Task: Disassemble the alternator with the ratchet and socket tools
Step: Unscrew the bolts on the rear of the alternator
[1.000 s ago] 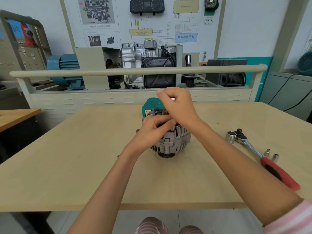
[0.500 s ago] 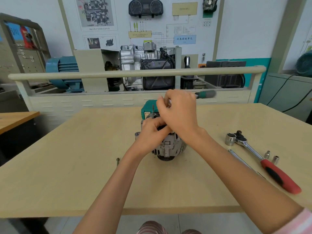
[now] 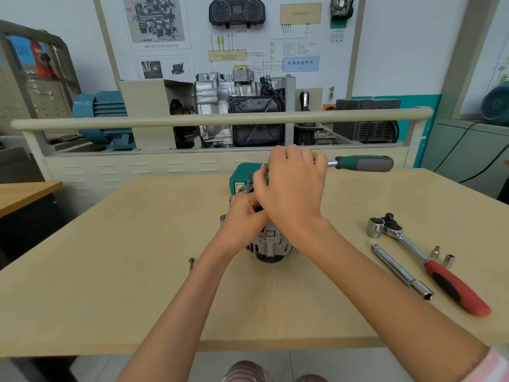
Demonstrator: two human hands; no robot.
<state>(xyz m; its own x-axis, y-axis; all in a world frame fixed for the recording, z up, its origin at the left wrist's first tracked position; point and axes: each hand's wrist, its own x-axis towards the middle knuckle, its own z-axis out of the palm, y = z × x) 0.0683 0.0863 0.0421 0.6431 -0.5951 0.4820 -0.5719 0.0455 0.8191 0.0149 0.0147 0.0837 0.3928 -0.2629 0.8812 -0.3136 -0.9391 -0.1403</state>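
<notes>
Head cam, the only view. Alternator (image 3: 271, 242) sits mid-table (image 3: 110, 271), a bit toward the far edge, directly in front of me, w/ both my hands on top of it. My left hand (image 3: 243, 216) is on the upper left of the housing, fingers curled over the top edge, gripping it. My right hand (image 3: 292, 186) is above and partly over the left one, fingers curled round the shaft of a screwdriver-type tool; its green-and-grey handle (image 3: 363, 163) sticks out to the right, roughly level. Tip end is hidden behind my hands, so can't tell what it touches. Just behind the alternator, a teal box (image 3: 242, 175) pokes out, touching or nearly so; can't tell which.

Right side of the table: ratchet (image 3: 429, 264) w/ a red-and-black grip lies diagonal, head toward the far side, a big socket (image 3: 375, 228) just beside the head. A chrome extension bar (image 3: 400, 271) lies near-parallel on its left. Two small sockets (image 3: 442, 256) stand just right of the ratchet shaft. Left of my forearm, a long thin bolt (image 3: 191, 263) lies on the table, apart from the alternator.

Beyond the table: a rail (image 3: 137, 121), a cutaway gearbox/engine unit (image 3: 239, 111), a blue motor (image 3: 102, 111) and a wall board w/ an instrument cluster (image 3: 237, 11).
</notes>
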